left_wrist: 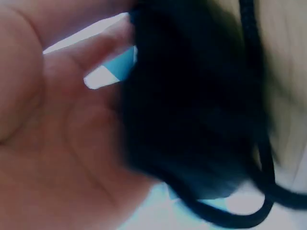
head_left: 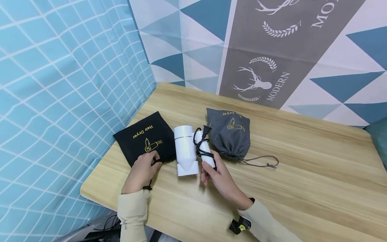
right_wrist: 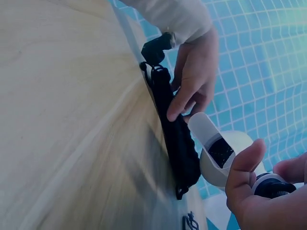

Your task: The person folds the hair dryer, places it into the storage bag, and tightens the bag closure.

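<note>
A white hair dryer (head_left: 185, 149) is held up by its handle in my right hand (head_left: 222, 178). Its black cord (head_left: 199, 146) is wound round that handle, the plug at the far end. In the right wrist view, the dryer's flat nozzle (right_wrist: 204, 127) faces my left hand (right_wrist: 194, 79). To the left lies a black drawstring pouch (head_left: 142, 132) with gold "Hair Dryer" print. My left hand pinches its near edge between thumb and fingers. Dark cloth (left_wrist: 192, 100) and a loop of drawstring (left_wrist: 230, 220) fill much of the left wrist view, blurred.
A grey "Hair Dryer" pouch (head_left: 231, 132), its neck drawn together, lies right of the dryer with its cord (head_left: 263, 161) trailing. The wooden table (head_left: 302, 188) meets a blue checked curtain (head_left: 60, 101) at the left and a patterned wall cloth (head_left: 199, 40) behind.
</note>
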